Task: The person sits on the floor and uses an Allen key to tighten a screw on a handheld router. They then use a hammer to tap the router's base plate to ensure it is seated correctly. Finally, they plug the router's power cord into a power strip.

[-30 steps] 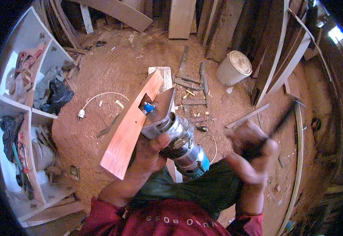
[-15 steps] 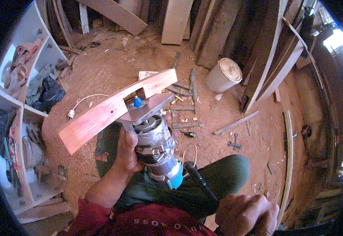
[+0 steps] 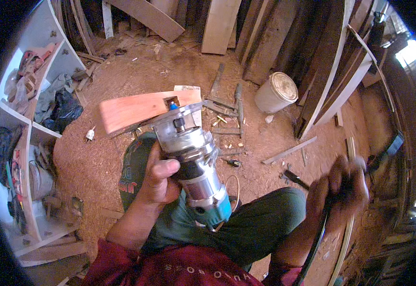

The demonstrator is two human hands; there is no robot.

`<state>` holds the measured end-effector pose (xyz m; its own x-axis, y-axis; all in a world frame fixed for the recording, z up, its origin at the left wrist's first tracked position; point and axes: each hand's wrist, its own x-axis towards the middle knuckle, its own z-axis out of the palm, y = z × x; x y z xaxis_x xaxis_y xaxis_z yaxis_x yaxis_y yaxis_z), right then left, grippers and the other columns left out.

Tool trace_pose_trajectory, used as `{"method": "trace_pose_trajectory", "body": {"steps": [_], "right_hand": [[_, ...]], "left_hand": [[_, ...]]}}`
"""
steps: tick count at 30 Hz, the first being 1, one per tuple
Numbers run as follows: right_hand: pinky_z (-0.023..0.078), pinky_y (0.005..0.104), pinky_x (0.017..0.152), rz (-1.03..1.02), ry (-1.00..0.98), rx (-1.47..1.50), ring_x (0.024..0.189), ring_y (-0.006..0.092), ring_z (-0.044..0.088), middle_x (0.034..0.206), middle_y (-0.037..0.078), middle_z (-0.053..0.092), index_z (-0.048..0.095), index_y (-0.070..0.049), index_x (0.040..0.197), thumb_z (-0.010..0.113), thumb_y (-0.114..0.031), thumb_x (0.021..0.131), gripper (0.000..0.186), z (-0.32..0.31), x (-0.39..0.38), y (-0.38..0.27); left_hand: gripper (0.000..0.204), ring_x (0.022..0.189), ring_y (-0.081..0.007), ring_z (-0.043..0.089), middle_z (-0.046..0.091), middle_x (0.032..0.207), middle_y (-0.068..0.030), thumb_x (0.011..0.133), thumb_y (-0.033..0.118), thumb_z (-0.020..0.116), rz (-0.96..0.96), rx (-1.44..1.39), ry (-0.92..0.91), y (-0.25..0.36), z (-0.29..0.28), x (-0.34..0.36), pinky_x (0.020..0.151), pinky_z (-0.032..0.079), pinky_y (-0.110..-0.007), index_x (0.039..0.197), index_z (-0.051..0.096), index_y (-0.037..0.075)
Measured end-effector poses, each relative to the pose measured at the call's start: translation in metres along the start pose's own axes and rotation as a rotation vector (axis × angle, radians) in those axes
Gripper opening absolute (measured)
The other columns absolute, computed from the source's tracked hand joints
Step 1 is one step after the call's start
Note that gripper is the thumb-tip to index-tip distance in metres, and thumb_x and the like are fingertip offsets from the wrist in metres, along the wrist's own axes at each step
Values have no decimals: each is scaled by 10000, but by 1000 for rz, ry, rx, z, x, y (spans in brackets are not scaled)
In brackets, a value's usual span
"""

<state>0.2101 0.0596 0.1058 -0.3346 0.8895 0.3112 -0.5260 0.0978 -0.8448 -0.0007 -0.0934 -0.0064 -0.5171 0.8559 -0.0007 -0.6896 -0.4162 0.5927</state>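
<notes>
My left hand (image 3: 158, 178) is wrapped round a trim router (image 3: 200, 174), a silvery metal body with a teal end cap pointing down toward my lap. At its top, a blue-tipped bit (image 3: 173, 106) pokes up through the metal base. A reddish wooden piece (image 3: 134, 110) with a square notch lies across that base, the bit inside the notch. How the wood is fastened is hidden. Out to the right, my right hand (image 3: 341, 188), smeared by motion, is closed round a black cord (image 3: 315, 243) trailing down past my forearm. A stiff black length (image 3: 296, 179) shows left of its fingers.
An open shelf unit (image 3: 32, 128) with tools and bags stands at left. A lidded white bucket (image 3: 275, 93) sits on the sawdust-covered floor, near clamps (image 3: 239, 107) and a thin wood strip (image 3: 289, 150). Planks (image 3: 221, 28) lean at the back. A white plug (image 3: 90, 134) lies left.
My right hand has swung up and to the right from my lap with the black cord. My left hand has tilted the router and the wood, so the wood's far-left end now sits higher.
</notes>
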Motion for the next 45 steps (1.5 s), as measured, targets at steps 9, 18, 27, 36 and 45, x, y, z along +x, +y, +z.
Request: {"method": "trace_pose_trajectory", "body": {"steps": [9,18,27,36,45], "right_hand": [[422,211,563,105,-259,-420,716,129,556,1014,178,646,392,-32,1282,590,-95,915,422,-1,20,16],[461,263,636,39,-363,-561,719,164,598,897,194,695,412,-63,1154,627,-97,930,312,-1,9,23],[475,296,675,-73,-435,-579,748,188,609,883,188,688,408,-69,1082,618,-63,928,260,3,11,28],[535,414,734,-353,-664,-603,797,337,670,877,223,682,442,-86,929,633,-13,899,206,2,22,28],[568,326,739,-167,-463,-988,803,233,720,822,119,727,431,-2,1394,701,-40,855,603,19,37,10]], "left_hand": [[760,1017,-319,666,626,1183,-187,706,274,710,0,134,97,-3,0,2,886,567,-499,1352,434,-16],[773,924,-318,691,611,1210,-218,756,410,688,-6,202,130,-5,-1,4,737,623,-495,1350,439,-18],[809,907,-310,694,609,1226,-223,750,475,657,-51,209,113,-2,-3,2,681,630,-485,1355,448,-19],[700,906,-246,664,628,1128,-152,764,376,658,-78,122,90,1,-7,-1,765,582,-402,1323,456,5],[693,904,-275,675,633,1125,-155,762,365,663,-35,177,100,3,-6,-2,739,601,-443,1330,459,25]]}}
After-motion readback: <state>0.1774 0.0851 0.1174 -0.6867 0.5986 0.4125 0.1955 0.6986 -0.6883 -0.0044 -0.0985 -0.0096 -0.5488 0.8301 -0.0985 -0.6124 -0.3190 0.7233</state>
